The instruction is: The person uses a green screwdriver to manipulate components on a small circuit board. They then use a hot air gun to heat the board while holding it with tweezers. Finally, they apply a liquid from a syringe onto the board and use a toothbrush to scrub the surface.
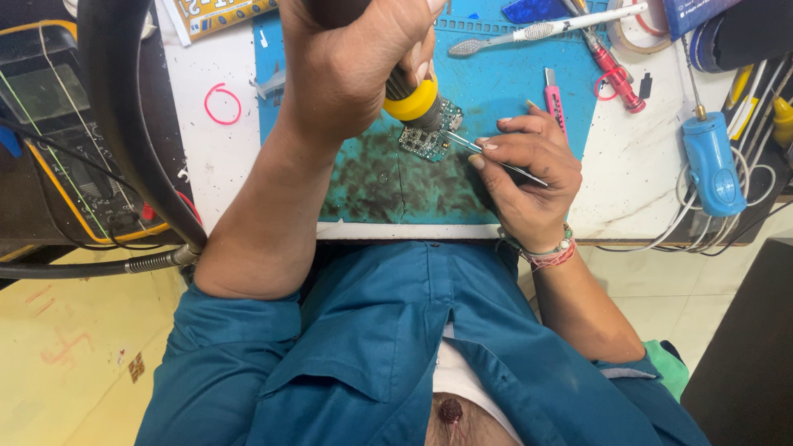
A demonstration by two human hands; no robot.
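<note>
My left hand (347,66) grips a hot-air tool with a yellow collar (410,101), its nozzle pointing down onto a small green circuit board (429,139). The board lies on a blue work mat (496,83) stained dark in the middle. My right hand (529,169) holds metal tweezers (462,144) whose tips touch the board's right edge. A beaded bracelet and red thread circle my right wrist.
A thick black hose (124,124) curves down the left side over a yellow-cased meter (58,140). A toothbrush (537,31), a red-handled tool (615,70), a pink knife (553,95) and a roll of tape lie at the back. A blue handheld tool (712,161) with cables rests at right.
</note>
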